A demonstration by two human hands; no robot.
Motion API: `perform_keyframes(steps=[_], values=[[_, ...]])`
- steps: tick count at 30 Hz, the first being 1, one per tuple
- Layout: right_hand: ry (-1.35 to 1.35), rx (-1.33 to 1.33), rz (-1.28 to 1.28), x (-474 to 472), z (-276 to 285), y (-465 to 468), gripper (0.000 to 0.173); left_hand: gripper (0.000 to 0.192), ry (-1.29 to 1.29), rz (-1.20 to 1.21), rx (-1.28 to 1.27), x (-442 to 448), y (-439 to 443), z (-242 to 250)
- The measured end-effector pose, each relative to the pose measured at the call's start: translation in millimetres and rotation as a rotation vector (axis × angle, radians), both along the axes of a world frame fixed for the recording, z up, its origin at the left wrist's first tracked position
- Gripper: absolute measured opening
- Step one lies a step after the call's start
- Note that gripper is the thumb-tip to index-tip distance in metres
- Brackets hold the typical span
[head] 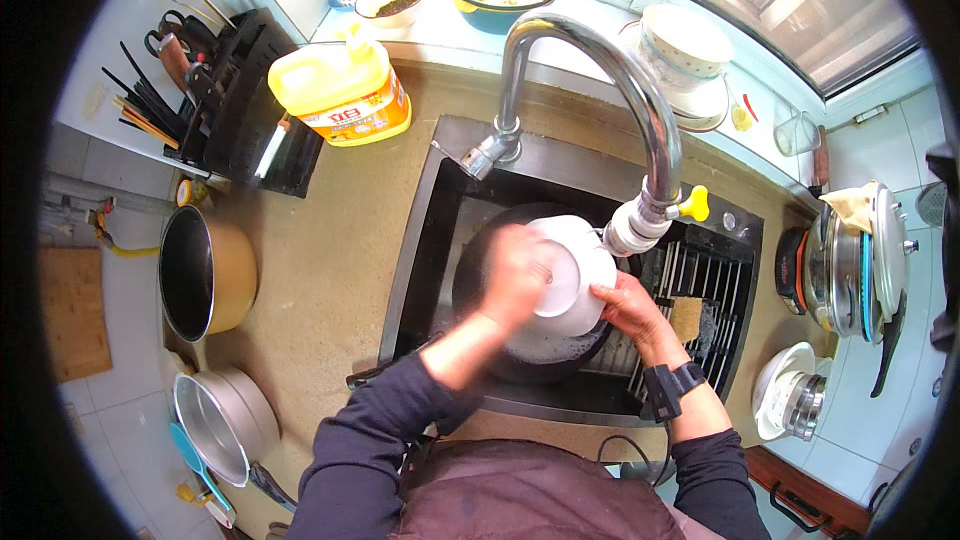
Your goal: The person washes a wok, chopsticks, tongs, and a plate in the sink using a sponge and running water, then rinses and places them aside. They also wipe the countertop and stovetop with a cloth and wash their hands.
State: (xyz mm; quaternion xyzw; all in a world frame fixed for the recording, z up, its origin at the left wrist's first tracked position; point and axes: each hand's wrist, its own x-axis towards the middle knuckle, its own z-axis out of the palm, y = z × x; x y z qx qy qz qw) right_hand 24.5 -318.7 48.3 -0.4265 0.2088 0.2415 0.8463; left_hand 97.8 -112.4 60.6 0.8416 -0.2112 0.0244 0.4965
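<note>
Over the sink, my right hand [634, 309] grips the edge of a white dish [592, 240], thumb on the side facing me. The dish is tilted with its underside and round foot ring up. My left hand [517, 274], blurred, lies across that underside; whether it holds anything cannot be made out. Below them a dark round basin or pan [480, 240] with sudsy water [551, 349] sits in the black sink [420, 270]. The chrome faucet [664, 120] arches above, its white spout end close to the dish. No running water is visible.
A drain rack [724, 277] with a tan sponge [686, 319] occupies the sink's right side. A yellow detergent jug [341, 94], knife block [247, 105] and two pots [234, 274] stand left. Stacked bowls [686, 45] line the sill; bowls [784, 390] and cookware [844, 270] stand right.
</note>
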Motion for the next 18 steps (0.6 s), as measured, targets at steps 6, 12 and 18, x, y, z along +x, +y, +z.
perform_keyframes(steps=[6,12,18], values=[[0.019,-0.089,0.065,-19.6,7.6,0.0,0.045,0.035,-0.238,-0.189,0.241,3.3,-49.0,-22.3],[-0.101,0.002,0.127,-15.6,28.1,-40.4,0.054,0.040,1.046,-0.555,-0.051,58.5,26.6,-3.8],[-0.162,-0.137,-0.068,42.4,4.3,-20.1,0.045,0.044,1.372,-0.367,-0.909,4.1,47.1,-1.9]])
